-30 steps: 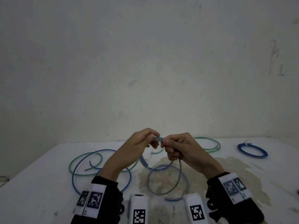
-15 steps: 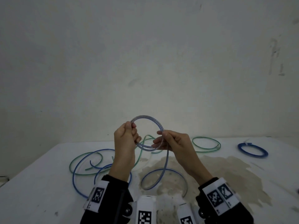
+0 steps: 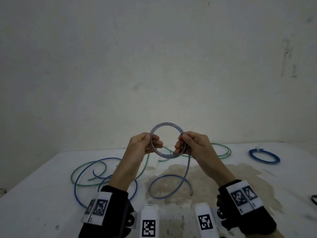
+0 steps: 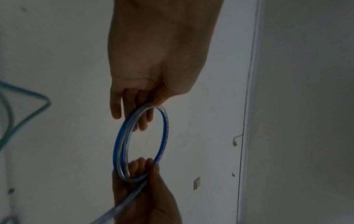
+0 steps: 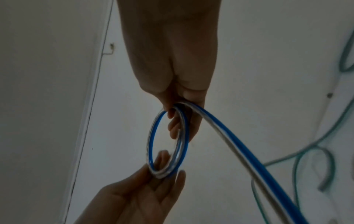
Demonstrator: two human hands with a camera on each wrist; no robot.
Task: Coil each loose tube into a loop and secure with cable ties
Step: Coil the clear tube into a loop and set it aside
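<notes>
A person's left hand (image 3: 143, 143) and right hand (image 3: 192, 145) each grip opposite sides of a coil of tube (image 3: 167, 140), fingers curled round it, lifted upright above a white table (image 3: 42, 194). Half a second earlier only a single arc stood between the hands; now the loop is rounder and holds at least two turns, so coiling appears well under way. A loose tail (image 3: 171, 186) drops from the right hand and curls on the table, still to be wound in before any tie goes on. The tube is clear, glossy plastic with a blue stripe. Loose green tube (image 3: 82, 170) and blue tube (image 3: 77, 186) sprawl nearby; a finished blue coil (image 3: 264, 156) lies far right.
</notes>
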